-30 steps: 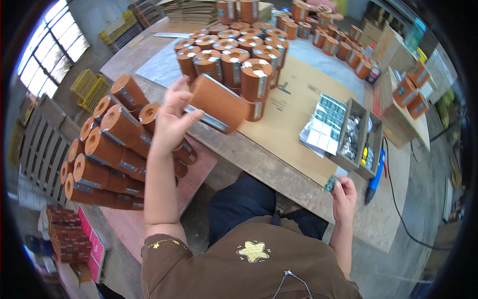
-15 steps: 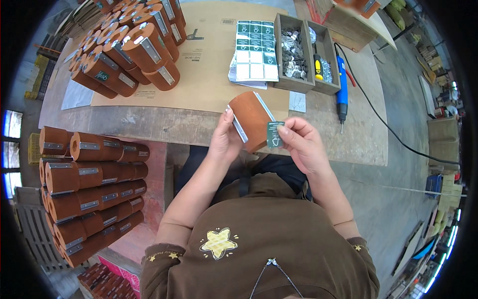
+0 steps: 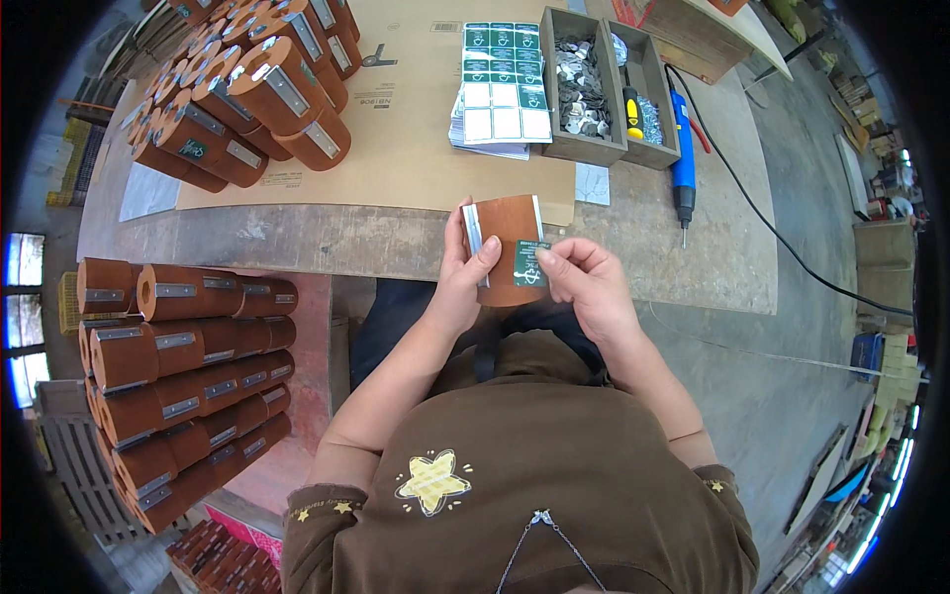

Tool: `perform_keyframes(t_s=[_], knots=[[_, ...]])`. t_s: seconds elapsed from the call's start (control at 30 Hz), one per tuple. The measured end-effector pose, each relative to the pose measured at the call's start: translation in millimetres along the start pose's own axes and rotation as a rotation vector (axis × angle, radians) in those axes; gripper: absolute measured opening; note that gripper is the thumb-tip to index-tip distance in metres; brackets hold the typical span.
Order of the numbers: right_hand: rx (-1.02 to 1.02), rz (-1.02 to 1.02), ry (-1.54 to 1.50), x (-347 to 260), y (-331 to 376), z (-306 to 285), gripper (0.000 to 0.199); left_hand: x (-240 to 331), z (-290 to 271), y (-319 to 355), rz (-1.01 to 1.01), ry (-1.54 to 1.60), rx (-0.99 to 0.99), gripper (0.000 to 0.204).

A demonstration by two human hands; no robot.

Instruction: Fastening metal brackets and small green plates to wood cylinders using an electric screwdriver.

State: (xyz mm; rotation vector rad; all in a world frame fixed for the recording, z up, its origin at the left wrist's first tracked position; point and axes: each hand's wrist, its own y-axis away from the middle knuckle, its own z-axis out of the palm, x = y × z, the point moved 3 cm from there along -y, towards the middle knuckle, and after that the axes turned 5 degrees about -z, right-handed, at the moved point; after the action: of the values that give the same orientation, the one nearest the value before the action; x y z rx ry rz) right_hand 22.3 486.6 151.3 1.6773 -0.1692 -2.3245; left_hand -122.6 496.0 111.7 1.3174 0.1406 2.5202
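Note:
A reddish-brown cylinder (image 3: pixel 502 220) with two metal strips along its sides is held up at the table's front edge. My left hand (image 3: pixel 463 272) is wrapped round its left side, the thumb lying on the front by one strip. On the cylinder's front, toward the right, lies a small green sticker (image 3: pixel 527 265) with white print. My right hand (image 3: pixel 591 282) pinches the right edge of this sticker between thumb and fingers. Beyond the cylinder sits a stack of green-and-white sticker sheets (image 3: pixel 493 121), with some labels gone from the top sheet.
Similar cylinders (image 3: pixel 272 89) are piled at the table's back left, and more are stacked in rows (image 3: pixel 178 346) at my left. A wooden box (image 3: pixel 550 84) holds metal pieces, screws and a yellow-black tool. Right of it lies a blue electric screwdriver (image 3: pixel 683 158) with a black cord.
The cylinder has turned more upright, its front facing me. My left thumb has come round onto its front. The sticker has moved left, from beside the cylinder's edge onto its surface.

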Motion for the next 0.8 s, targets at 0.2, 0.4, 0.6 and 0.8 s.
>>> perform_keyframes(t_s=[0.2, 0.4, 0.6, 0.8], knots=[[0.018, -0.047, 0.141, -6.0, -4.7, 4.9, 0.015, -5.0, -2.5, -1.2, 0.033, -0.001, -0.08, 0.075], [0.001, -0.05, 0.251, -6.5, -5.1, 7.2, 0.014, -1.9, -2.9, -0.8, 0.04, -0.041, -0.066, 0.091], [0.007, -0.027, 0.266, -6.9, -8.7, 5.9, 0.015, -3.8, -5.2, -3.5, 0.051, -0.093, -0.049, 0.095], [0.012, -0.022, 0.303, -9.0, -10.2, 7.4, 0.016, -1.1, -2.7, -2.8, 0.056, -0.115, -0.042, 0.096]])
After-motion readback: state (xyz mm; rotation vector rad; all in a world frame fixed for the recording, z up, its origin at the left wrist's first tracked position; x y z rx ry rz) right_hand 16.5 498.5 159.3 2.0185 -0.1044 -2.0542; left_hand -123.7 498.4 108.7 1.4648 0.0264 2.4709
